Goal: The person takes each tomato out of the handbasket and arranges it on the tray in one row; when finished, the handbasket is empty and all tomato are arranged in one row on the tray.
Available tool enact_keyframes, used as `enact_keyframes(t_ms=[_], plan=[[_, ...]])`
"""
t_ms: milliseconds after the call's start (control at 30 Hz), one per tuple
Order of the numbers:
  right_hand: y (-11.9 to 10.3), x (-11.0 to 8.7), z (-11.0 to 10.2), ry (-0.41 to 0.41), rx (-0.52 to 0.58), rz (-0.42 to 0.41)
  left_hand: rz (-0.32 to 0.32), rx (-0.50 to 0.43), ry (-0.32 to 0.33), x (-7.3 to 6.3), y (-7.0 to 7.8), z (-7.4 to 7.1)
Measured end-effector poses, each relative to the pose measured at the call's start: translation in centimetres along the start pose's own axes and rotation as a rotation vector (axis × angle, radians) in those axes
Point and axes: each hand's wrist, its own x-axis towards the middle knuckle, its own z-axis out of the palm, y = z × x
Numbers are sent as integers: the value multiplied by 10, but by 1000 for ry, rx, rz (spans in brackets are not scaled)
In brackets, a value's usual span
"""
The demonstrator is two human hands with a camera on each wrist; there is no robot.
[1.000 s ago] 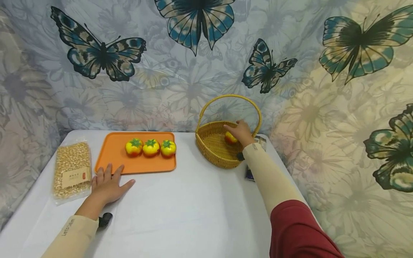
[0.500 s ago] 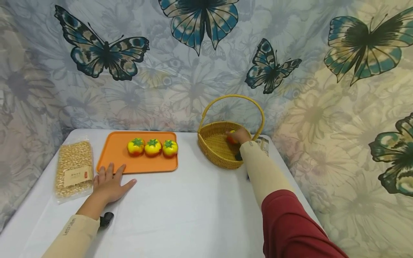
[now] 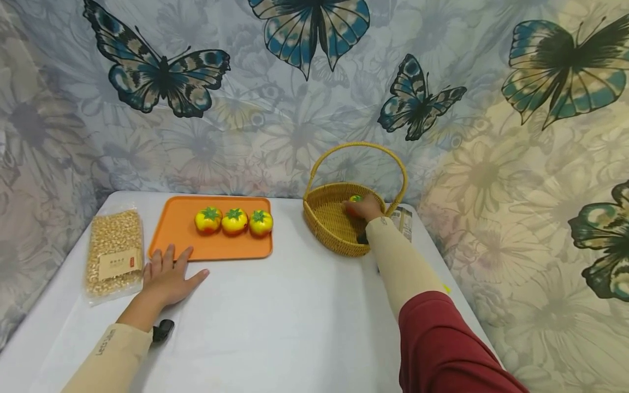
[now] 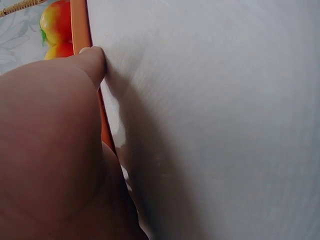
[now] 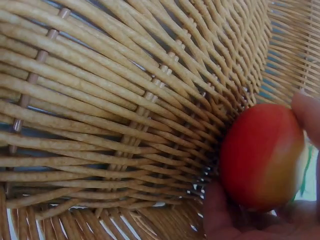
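Note:
My right hand reaches into the yellow wicker basket at the back right and grips a yellow-and-red tomato with a green leafy top. In the right wrist view the fingers and thumb lie on either side of it, close to the woven wall. My left hand lies with fingers spread, fingertips at the near left edge of the orange tray. On the tray a row holds a left tomato, a middle tomato and a right tomato.
A clear bag of pale kernels lies left of the tray. Partly hidden behind the right arm is a printed packet beside the basket. A butterfly-patterned cloth hangs behind the white table.
My right hand has lowered slightly within the basket, and the tomato in it has turned, its green top now showing. The left hand stays in place; the head view has shifted a little.

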Motion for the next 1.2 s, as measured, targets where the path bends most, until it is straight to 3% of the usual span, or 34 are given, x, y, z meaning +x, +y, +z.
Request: enact_keyframes(t_ms=[200,400,533,700,800,900,1067,1200], plan=[[-19,-6,-5,-44,46,-43,2,8,1,1,-5,-5],[-66,-23,-18,-76,60,-128,-6,15,12,0,-11,-15],[-99,-46,-23,-146,-20,-177,-24,11,10,-3,-14,-18],[-146,-93,-17,-263,-220,-248,-35,17,6,-4,-18,-16],[-178,-120,-1,-321,-283,-298,-35,14,2,-4,-16,-14],[-210,-137,25,-362,-269,-371,-24,10,1,-3,-13,-13],[-251,-152,87,-392,-220,-501,-7,11,2,0,-6,-9],[-270,-163,143,-419,-198,-608,4,20,-3,1,2,-2]])
